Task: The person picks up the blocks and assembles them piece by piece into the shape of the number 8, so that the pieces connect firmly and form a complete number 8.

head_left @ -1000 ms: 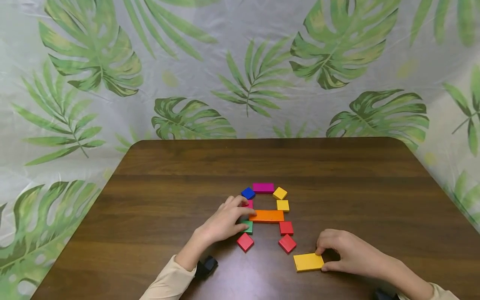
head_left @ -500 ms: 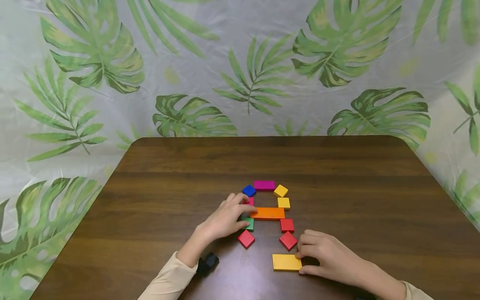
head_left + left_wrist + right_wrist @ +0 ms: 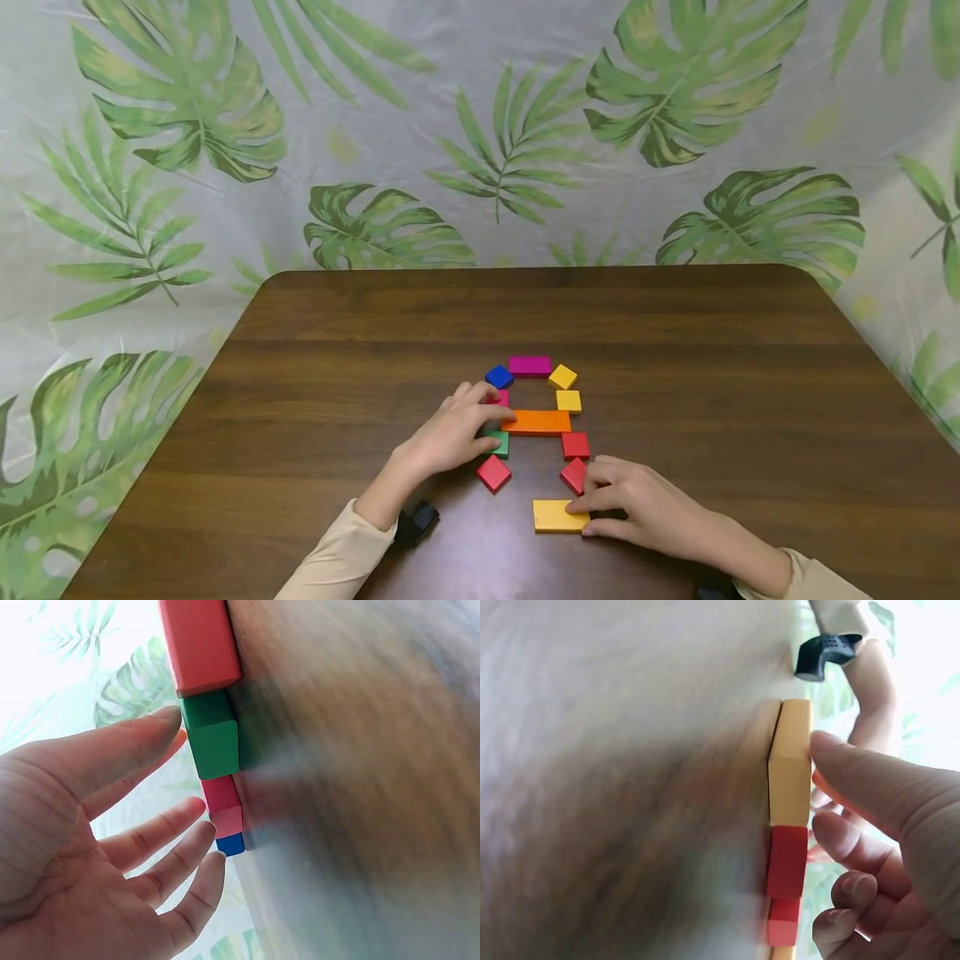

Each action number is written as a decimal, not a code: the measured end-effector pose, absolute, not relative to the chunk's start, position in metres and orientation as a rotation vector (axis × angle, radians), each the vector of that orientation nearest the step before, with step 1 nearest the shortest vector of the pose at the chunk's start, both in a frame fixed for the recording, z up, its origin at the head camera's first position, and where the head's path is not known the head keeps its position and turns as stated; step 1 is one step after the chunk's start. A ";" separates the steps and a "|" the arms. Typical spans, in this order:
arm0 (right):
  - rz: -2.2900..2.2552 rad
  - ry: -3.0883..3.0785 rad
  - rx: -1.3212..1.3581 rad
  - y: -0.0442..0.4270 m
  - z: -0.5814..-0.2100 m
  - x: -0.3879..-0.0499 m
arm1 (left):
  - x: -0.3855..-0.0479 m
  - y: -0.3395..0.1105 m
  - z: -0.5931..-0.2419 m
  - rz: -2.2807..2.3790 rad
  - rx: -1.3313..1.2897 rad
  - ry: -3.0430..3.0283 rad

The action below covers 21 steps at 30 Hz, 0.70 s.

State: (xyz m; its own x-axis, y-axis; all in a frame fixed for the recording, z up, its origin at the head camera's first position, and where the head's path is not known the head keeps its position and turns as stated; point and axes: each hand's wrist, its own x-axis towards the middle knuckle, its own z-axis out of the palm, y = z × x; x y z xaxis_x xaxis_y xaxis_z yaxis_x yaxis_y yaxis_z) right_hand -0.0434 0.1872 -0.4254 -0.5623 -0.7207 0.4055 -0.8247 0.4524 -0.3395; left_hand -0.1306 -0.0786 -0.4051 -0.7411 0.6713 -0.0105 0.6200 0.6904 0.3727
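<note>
A flat yellow rectangular block (image 3: 551, 516) lies on the table in front of an A-shaped outline of coloured blocks. My right hand (image 3: 660, 508) touches its right end with index fingertip and thumb; the thumb (image 3: 829, 746) lies at its upper edge in the right wrist view. My left hand (image 3: 446, 432) rests over the outline's left side with loosely spread fingers. Its index fingertip touches the left end of the long orange block (image 3: 542, 423), its thumb touches the green block (image 3: 502, 443), and its other fingers partly cover the pink block (image 3: 504, 397).
Blue (image 3: 498, 377), magenta (image 3: 530, 367) and small yellow blocks (image 3: 568, 401) form the outline's top. Red blocks (image 3: 494, 473) make its lower legs; my right fingers partly cover the lower right red block (image 3: 573, 475). The wooden table (image 3: 337, 333) meets a leaf-patterned curtain (image 3: 525, 192) behind.
My right hand has slid the yellow rectangular block leftward, to a place below the outline's right leg. Its index fingertip has shifted from the block's edge onto its top. My left hand has stayed in place.
</note>
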 end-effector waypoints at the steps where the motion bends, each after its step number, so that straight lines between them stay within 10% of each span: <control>1: 0.755 -2.506 1.354 0.187 -0.426 -0.044 | -0.131 -0.079 -0.405 0.525 1.056 2.752; 21: 0.698 -2.601 1.305 0.173 -0.423 -0.052 | -0.131 -0.078 -0.405 0.524 1.045 2.743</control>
